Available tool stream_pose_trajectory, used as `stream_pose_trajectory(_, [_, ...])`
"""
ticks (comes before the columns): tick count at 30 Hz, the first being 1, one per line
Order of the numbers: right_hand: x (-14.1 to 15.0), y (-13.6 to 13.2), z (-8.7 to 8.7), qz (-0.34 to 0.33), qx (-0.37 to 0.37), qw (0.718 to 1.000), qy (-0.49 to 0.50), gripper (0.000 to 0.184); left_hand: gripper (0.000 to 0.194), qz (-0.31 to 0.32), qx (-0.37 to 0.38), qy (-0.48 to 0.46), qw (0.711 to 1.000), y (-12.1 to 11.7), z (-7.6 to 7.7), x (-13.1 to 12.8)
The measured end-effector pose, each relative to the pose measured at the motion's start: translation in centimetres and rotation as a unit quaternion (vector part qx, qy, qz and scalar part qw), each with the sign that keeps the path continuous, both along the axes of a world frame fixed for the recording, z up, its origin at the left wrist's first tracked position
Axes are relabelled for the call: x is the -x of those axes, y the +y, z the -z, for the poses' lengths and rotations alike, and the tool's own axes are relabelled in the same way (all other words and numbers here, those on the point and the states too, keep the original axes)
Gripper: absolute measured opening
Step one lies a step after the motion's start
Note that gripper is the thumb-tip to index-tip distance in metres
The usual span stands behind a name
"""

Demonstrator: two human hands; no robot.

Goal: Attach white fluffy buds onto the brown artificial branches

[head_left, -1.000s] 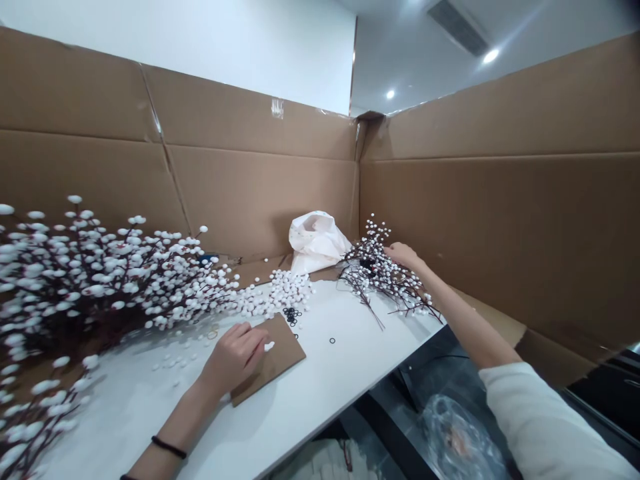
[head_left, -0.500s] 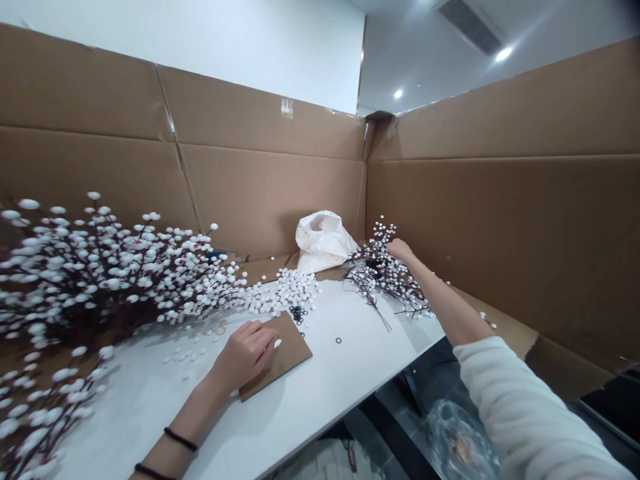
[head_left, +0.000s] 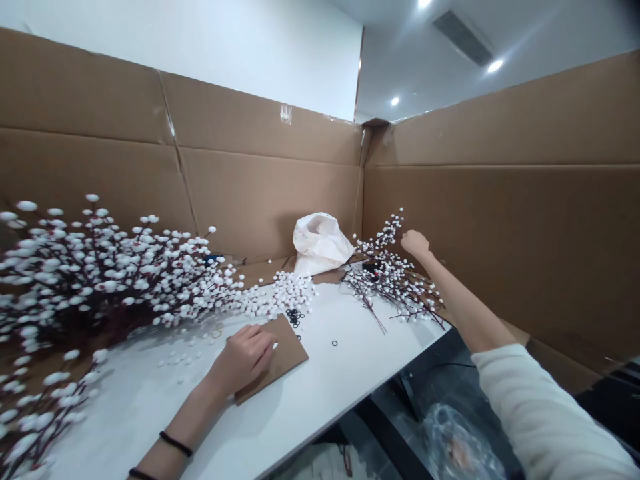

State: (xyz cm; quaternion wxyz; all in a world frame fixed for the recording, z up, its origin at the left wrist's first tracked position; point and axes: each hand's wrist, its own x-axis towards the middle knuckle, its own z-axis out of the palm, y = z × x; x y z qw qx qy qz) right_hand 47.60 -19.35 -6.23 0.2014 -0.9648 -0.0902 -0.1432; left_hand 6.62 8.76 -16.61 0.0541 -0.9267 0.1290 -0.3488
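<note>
My left hand [head_left: 249, 355] rests on a brown cardboard piece [head_left: 286, 357] with its fingers curled together. A small white berry [head_left: 275, 345] peeks out at the fingertips. Farther off on the right, my right hand [head_left: 416, 245] is closed at the edge of a loose pile of white-berry branches [head_left: 393, 273]. It seems to grip a berry branch [head_left: 393, 230] there, though its fingers hide the hold. Bare dark stem ends point toward the table's front edge.
A large bunch of white-berry branches [head_left: 115, 267] fills the left side. Loose white berries [head_left: 285, 293] and black rings [head_left: 295, 316] lie mid-table, near a white bag [head_left: 323, 247]. Tall cardboard walls [head_left: 270, 187] stand behind and right. Clear plastic [head_left: 457, 443] lies below the table.
My right hand has moved right and slightly up, and branches in the pile have shifted and spread to the right with it. My left hand stays on the cardboard piece.
</note>
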Motion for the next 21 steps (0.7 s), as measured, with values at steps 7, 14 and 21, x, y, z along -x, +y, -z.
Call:
stream_pose_trajectory(7, [0.8, -0.5, 1.2, 0.025, -0.035, 0.999, -0.026, 0.036, 0.022, 0.002, -0.003, 0.006, 1.000, 0.1, 0.1, 0.0])
stream_pose_trajectory(14, [2.2, -1.7, 2.0, 0.020, -0.069, 0.996, -0.052, 0.037, 0.025, 0.006, 0.008, 0.014, 1.000, -0.2, 0.0, 0.0])
stream_pose_trajectory(21, [3.1, -3.6, 2.9, -0.024, -0.079, 0.996, -0.042, 0.030, 0.024, 0.008, 0.009, 0.017, 1.000, -0.2, 0.2, 0.0])
